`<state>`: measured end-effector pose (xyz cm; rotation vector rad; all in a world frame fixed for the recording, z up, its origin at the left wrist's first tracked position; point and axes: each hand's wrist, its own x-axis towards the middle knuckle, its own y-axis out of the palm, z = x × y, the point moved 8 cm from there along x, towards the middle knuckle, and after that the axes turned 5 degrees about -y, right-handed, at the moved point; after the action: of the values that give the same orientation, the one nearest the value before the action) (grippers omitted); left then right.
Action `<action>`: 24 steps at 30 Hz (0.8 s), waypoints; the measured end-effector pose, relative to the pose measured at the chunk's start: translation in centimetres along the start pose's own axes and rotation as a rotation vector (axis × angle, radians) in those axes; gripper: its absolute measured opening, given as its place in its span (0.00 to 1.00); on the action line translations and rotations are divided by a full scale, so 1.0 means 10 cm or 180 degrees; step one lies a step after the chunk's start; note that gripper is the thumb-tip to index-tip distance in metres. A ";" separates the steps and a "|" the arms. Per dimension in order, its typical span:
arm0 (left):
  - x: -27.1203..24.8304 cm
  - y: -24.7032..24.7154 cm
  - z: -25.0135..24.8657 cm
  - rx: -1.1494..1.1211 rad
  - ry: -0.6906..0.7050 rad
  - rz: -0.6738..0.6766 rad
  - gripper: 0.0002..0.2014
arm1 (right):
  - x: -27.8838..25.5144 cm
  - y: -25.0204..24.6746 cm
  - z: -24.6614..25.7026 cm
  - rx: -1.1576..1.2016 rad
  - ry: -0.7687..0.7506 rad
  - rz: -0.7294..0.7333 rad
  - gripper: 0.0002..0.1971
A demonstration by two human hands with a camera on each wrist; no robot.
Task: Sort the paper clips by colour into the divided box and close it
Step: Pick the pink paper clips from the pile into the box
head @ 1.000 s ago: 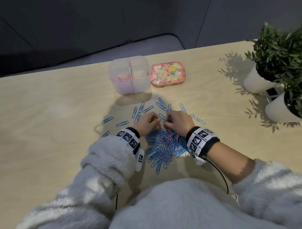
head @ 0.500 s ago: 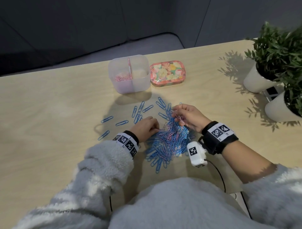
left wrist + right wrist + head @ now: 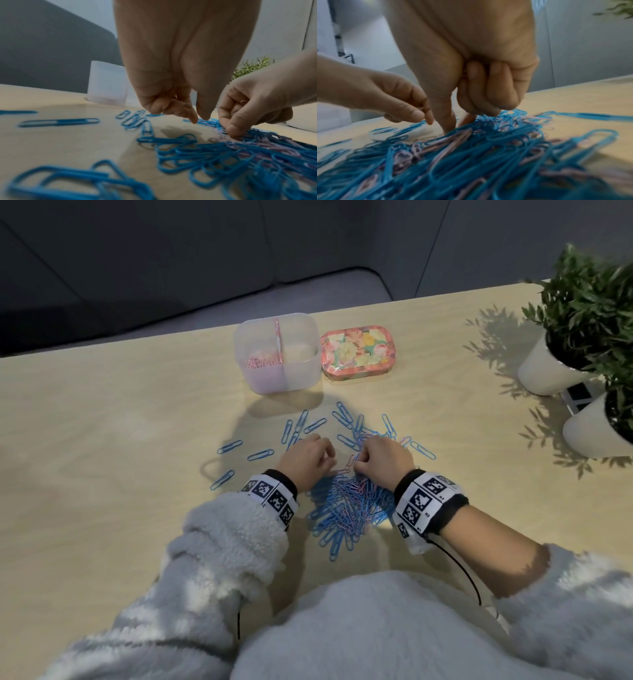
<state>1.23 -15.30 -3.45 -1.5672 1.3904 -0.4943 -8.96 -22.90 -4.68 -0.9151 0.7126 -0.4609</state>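
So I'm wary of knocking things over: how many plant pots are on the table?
2, both white, at the table's right edge: one pot further back, the other nearer and cut off by the frame. More may sit out of view.

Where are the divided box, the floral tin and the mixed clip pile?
divided box (image 3: pixel 301 371): head view, bare front wall.
floral tin (image 3: pixel 356 349): head view, middle of lid.
mixed clip pile (image 3: pixel 349 505): head view, centre of heap.

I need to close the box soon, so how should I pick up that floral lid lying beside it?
The floral lid lies flat beside the divided box. Probably come from above and pinch its two long edges: it is a shallow rounded rectangle, narrow enough across.
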 end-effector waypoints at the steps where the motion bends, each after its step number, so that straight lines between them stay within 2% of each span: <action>1: 0.03 0.04 -0.04 -0.0025 0.0005 0.0078 0.09 | 0.01 0.01 -0.02 0.0054 0.0069 0.0030 0.12; 4: 0.07 0.16 -0.14 -0.0010 0.0059 0.0303 0.09 | 0.03 -0.06 -0.10 0.0541 0.0145 -0.0126 0.07; 7: 0.06 0.17 -0.13 0.0006 0.0094 0.0257 0.07 | 0.07 -0.12 -0.17 0.1981 0.0061 -0.0228 0.09; 9: 0.05 0.17 -0.08 -0.0089 0.0021 0.0263 0.06 | 0.09 -0.09 -0.20 0.2992 0.0140 -0.0029 0.10; 10: 0.03 0.17 -0.06 -0.0131 -0.0014 0.0263 0.06 | 0.10 -0.09 -0.19 0.3189 0.0093 0.0076 0.10; 12: 0.00 0.15 -0.01 -0.0181 -0.0068 0.0243 0.06 | 0.14 -0.10 -0.10 0.2852 -0.0185 0.0250 0.09; 16: -0.03 -0.05 0.09 -0.0259 -0.0156 0.0087 0.06 | 0.17 -0.08 0.17 0.1065 -0.1026 0.0376 0.02; 18: 0.00 -0.25 0.15 -0.0362 -0.0219 -0.0073 0.06 | 0.17 -0.01 0.18 0.0055 -0.1057 0.0481 0.04; 19: 0.04 -0.37 0.18 -0.0447 -0.0265 -0.0179 0.06 | 0.18 0.01 0.19 -0.0209 -0.1048 0.0529 0.05; 21: 0.12 -0.66 0.26 -0.0531 -0.0344 -0.0478 0.08 | 0.19 0.04 0.21 -0.0355 -0.1065 0.0647 0.05; 24: 0.29 -1.17 0.37 -0.0281 -0.0391 -0.1052 0.10 | 0.18 0.05 0.26 -0.0463 -0.1086 0.0850 0.07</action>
<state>11.26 -17.67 3.78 -1.8799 1.0773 -0.5282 -5.75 -22.35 -4.69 -0.9881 0.5486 -0.0132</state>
